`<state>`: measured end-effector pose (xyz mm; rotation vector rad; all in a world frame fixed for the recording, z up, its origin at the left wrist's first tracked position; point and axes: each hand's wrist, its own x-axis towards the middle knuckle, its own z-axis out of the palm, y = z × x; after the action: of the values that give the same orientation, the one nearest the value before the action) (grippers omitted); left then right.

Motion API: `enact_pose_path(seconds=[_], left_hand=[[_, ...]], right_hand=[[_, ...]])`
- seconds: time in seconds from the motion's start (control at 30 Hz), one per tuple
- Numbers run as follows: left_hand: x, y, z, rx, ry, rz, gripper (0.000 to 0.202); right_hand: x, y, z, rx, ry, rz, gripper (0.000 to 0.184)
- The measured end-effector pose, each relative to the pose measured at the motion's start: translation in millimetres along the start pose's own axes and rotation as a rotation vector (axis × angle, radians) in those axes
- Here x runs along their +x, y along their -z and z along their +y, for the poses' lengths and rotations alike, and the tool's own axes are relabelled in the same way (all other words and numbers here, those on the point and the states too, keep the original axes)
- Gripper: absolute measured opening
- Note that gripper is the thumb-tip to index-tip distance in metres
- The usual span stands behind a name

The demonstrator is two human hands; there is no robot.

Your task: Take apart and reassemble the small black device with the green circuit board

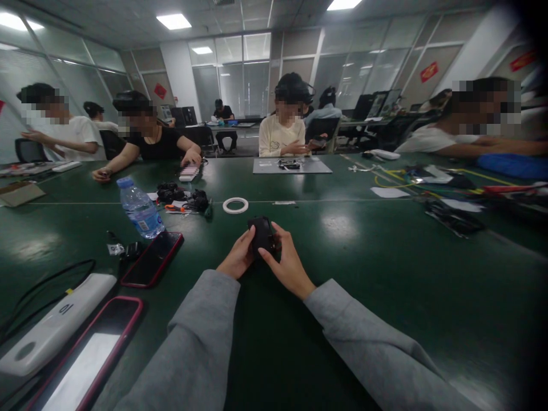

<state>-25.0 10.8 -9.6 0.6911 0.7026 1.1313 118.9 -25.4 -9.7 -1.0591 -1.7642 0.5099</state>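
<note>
A: What are the hands up to?

B: They're together, both closed on one small black object (262, 235): the left hand (240, 254) along its left side, the right hand (291, 260) at its right with the thumb against the near face

A: And where is that object?

B: Over the middle of the green table (385, 274), straight in front of the person; whether its lower end meets the surface, I can't tell

A: How far along would you call it?

B: Part-way, I'd judge. Taking hold is done; setting it down isn't. Whether anything on it has been opened, fitted or pressed is too dark and small to make out

A: What lies close by?

B: A white ring (235, 212) lies flat just beyond the hands, apart from them, with a heap of black cables (199, 201) to its left. Out past the left forearm are a water bottle (139, 206), a red-edged phone (154, 260), and a white device (60, 319) with a pink-rimmed phone (85, 357) alongside

A: And further out?

B: Across the table a person in a pale top (269, 137) sits behind a grey board (314, 166), and a clutter of cords and packets (456, 217) spreads off to the right; neither hand touches any of that
</note>
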Motion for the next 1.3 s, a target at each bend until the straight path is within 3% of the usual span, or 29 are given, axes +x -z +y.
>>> enact_pose_path(seconds=[0.23,0.53,1.0,1.3], left_hand=[[-1.4,1.4,-3.2,0.049,-0.043,-0.070,0.046],[2.8,4.1,-6.5,0.024,-0.054,-0.051,0.046],[3.6,4.2,-6.8,0.060,-0.051,-0.027,0.047],[5.0,2.2,-7.6,0.016,-0.036,-0.003,0.055]], right_hand=[[-0.1,-3.3,5.8,0.053,-0.074,0.037,0.062],[2.0,-3.4,8.9,0.105,-0.084,0.028,0.047],[6.1,0.9,8.5,0.140,-0.066,0.019,0.041],[3.2,1.2,3.7,-0.022,-0.005,0.008,0.040]])
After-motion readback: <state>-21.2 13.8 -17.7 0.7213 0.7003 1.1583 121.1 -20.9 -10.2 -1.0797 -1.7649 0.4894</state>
